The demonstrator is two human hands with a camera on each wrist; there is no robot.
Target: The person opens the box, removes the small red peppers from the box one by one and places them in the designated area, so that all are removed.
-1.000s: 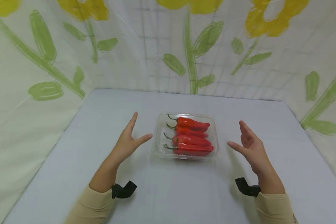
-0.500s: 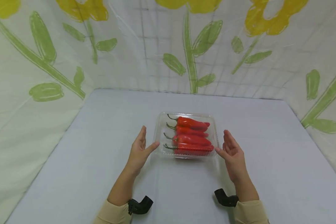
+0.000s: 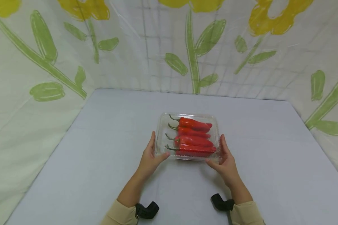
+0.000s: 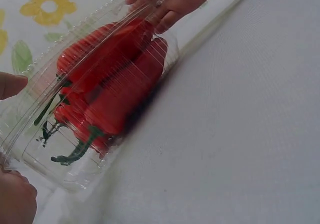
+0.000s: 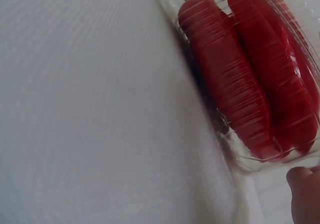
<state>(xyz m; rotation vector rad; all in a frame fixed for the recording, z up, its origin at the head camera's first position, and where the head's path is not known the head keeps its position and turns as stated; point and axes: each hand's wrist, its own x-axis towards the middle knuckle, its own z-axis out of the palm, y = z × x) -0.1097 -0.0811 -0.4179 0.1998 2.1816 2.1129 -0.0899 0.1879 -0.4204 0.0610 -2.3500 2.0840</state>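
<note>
A clear plastic clamshell box lies at the middle of the table. Inside it several red peppers are side by side, green stems to the left. My left hand grips the box's left end, thumb over the near left corner; the left wrist view shows its fingers curled at the rim. At the other end my right hand holds the right side, thumb by the near rim. In the right wrist view only part of a finger shows beside the box.
A white cloth covers the table. Behind it hangs a pale curtain printed with yellow flowers and green leaves. Black wrist mounts sit on both wrists, over beige sleeves.
Both hands have come inward from either side, spread apart at first, and now hold the ends of the box. The box and peppers have stayed in place.
</note>
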